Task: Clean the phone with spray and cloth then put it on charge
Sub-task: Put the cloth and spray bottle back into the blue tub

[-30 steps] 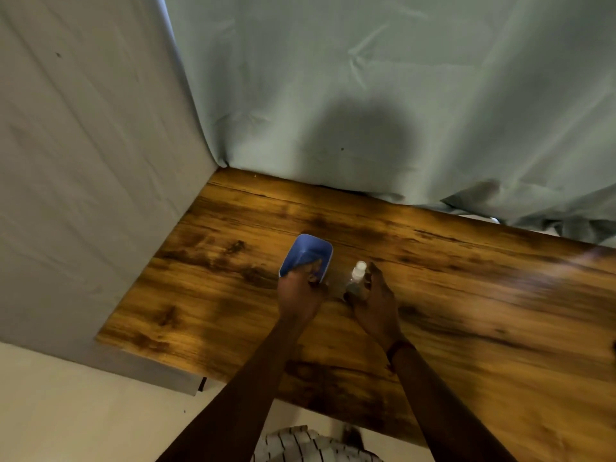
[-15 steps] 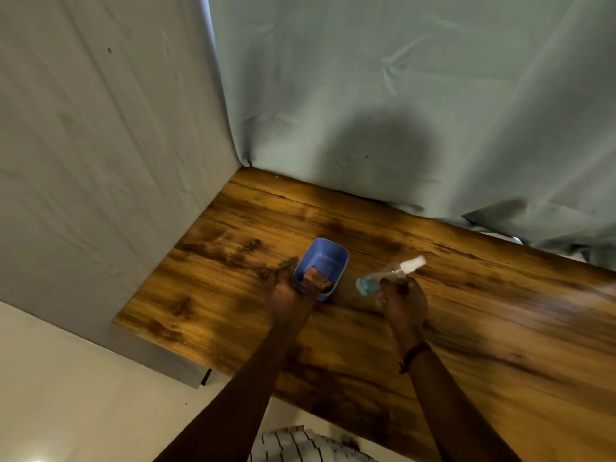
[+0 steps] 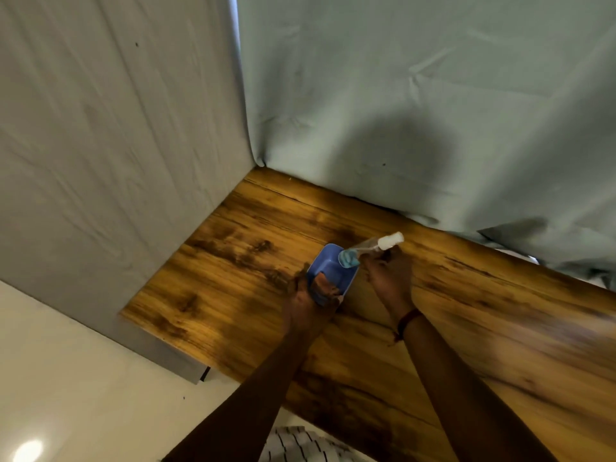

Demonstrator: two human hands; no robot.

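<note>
Person is standing at wood-grain worktop [image 3: 466, 328] in a corner draped with grey-green cloth backdrop [image 3: 433, 111]. Left hand [image 3: 308, 300] is gripping blue phone [image 3: 328, 273], tilted above the worktop. Right hand [image 3: 388, 278] is clamping spray bottle [image 3: 370, 248], held sideways just beside the phone. Pale floor [image 3: 66, 378] is showing lower left.

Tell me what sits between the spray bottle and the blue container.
Nothing visible does. The right hand holds the spray bottle tilted, its liquid-filled base over the rim of the blue container, which the left hand grips at its near edge.
</note>
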